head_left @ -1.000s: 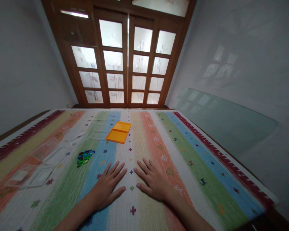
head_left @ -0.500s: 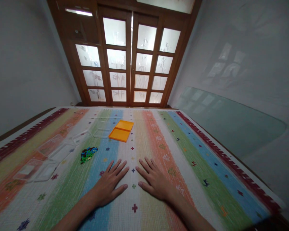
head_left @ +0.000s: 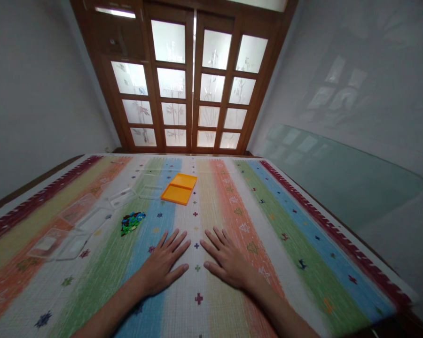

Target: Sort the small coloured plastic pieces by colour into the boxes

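Both hands rest palm down on a striped tablecloth (head_left: 211,300), fingers spread and holding nothing. My left hand (head_left: 166,264) lies on the blue and white stripes. A short way off, my right hand (head_left: 225,260) lies on the pale yellow and orange stripes. Beyond my left hand, to its upper left, is a flat pile of small blue and green pieces (head_left: 132,223), too small to make out singly. Farther back lies an orange plastic case (head_left: 179,188), opened out flat in two halves. Neither hand touches these things.
Several clear plastic boxes stand opened at the left, among them a near box (head_left: 71,247), a middle one (head_left: 93,218) and a far one (head_left: 151,191). Past the table's far edge are wooden doors (head_left: 192,84) with frosted panes. A greenish glass sheet (head_left: 338,169) is at the right wall.
The view has tilted and shifted very slightly. Both hands and the things on the table stay where they were.
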A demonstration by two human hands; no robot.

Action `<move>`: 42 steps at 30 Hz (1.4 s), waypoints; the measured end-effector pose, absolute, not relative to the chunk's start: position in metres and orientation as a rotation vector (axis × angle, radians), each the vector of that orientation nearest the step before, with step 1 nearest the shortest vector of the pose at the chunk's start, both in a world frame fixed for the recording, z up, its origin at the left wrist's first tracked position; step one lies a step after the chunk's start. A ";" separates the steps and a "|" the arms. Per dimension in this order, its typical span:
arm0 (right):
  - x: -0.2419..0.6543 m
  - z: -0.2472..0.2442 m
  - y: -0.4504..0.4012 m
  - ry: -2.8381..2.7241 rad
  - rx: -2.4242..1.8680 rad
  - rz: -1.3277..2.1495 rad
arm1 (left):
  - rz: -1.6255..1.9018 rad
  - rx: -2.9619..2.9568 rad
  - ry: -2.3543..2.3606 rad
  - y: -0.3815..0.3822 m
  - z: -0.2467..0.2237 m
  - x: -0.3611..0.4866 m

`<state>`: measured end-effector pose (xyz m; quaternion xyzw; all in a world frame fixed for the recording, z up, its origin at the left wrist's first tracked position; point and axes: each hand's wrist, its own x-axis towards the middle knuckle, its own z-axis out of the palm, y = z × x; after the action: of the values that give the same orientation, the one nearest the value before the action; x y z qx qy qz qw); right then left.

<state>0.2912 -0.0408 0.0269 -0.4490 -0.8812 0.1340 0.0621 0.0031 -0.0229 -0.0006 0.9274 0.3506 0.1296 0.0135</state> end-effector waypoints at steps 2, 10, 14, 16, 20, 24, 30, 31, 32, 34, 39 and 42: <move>0.291 0.026 -0.041 -2.663 -1.355 0.400 | 0.414 2.895 1.090 -0.023 -0.001 0.003; 0.293 0.022 -0.041 -2.648 -1.342 0.362 | 0.399 2.899 1.081 -0.022 0.000 0.003; 0.292 0.023 -0.041 -2.650 -1.339 0.351 | 0.408 2.891 1.077 -0.023 0.000 0.002; 0.292 0.024 -0.041 -2.653 -1.343 0.353 | 0.420 2.891 1.074 -0.023 0.001 0.002; 0.292 0.027 -0.041 -2.663 -1.352 0.371 | 0.405 2.893 1.084 -0.023 0.001 0.003; 0.291 0.028 -0.041 -2.660 -1.365 0.374 | 0.391 2.891 1.087 -0.022 0.000 0.002; 0.291 0.027 -0.041 -2.664 -1.359 0.365 | 0.408 2.874 1.081 -0.022 0.001 0.002; 0.291 0.027 -0.041 -2.663 -1.356 0.362 | 0.404 2.873 1.082 -0.023 0.001 0.002; 0.291 0.027 -0.041 -2.660 -1.357 0.361 | 0.397 2.873 1.083 -0.023 0.001 0.002; 0.291 0.028 -0.041 -2.660 -1.360 0.367 | 0.387 2.876 1.087 -0.023 0.002 0.002; 0.291 0.030 -0.042 -2.664 -1.366 0.384 | 0.400 2.883 1.091 -0.023 0.003 0.003; 0.291 0.029 -0.041 -2.663 -1.360 0.378 | 0.388 2.879 1.094 -0.024 0.003 0.003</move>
<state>0.2910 -0.0413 0.0285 -0.4504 -0.8817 0.1251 0.0637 0.0031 -0.0237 0.0034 0.9273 0.3523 0.1250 0.0188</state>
